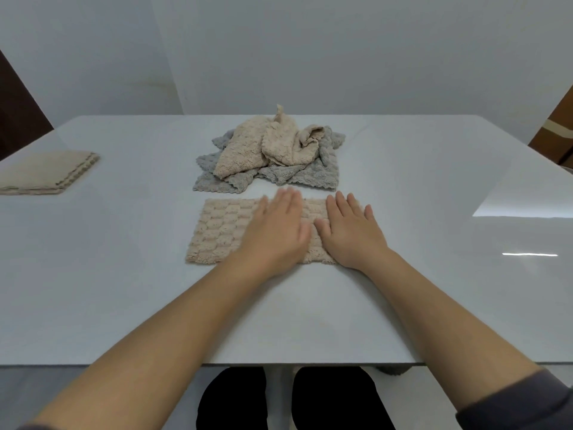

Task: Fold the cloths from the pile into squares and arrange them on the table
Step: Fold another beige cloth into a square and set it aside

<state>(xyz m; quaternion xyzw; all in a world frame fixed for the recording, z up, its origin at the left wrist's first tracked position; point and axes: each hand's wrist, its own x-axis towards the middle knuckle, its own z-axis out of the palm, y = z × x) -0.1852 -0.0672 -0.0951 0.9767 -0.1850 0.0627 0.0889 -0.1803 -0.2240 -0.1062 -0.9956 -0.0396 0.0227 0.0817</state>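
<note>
**Both hands flat on the cloth.** The left hand point(276, 231) and right hand point(350, 234) lie palms down on a beige cloth point(223, 231), which is laid out as a rectangle on the white table point(124, 290). The left hand rests on the cloth's middle with its fingers straight and together, slightly blurred. The right hand rests just beside it on the cloth's right end, fingers straight and a little spread. Neither hand grasps anything; the fingers press on the fabric without curling round it, and the thumbs nearly meet between the hands. Left of the hands the cloth's ribbed, tufted surface is uncovered. Its right edge is hidden under the right hand.

Just beyond the fingertips, past a narrow strip of bare table, lies the pile point(273, 156) of unfolded cloths. In it, crumpled beige pieces sit on top of grey cloths point(310, 176) with scalloped edges. Well to the left of the hands, near the table's left edge, sits a folded beige stack point(46, 172) with its layered edges showing.

On the near side of the hands, both bare forearms cross the table's front edge. A grey sleeve point(527, 405) shows on the right arm, and dark-clad legs point(232, 398) show beneath the tabletop.
</note>
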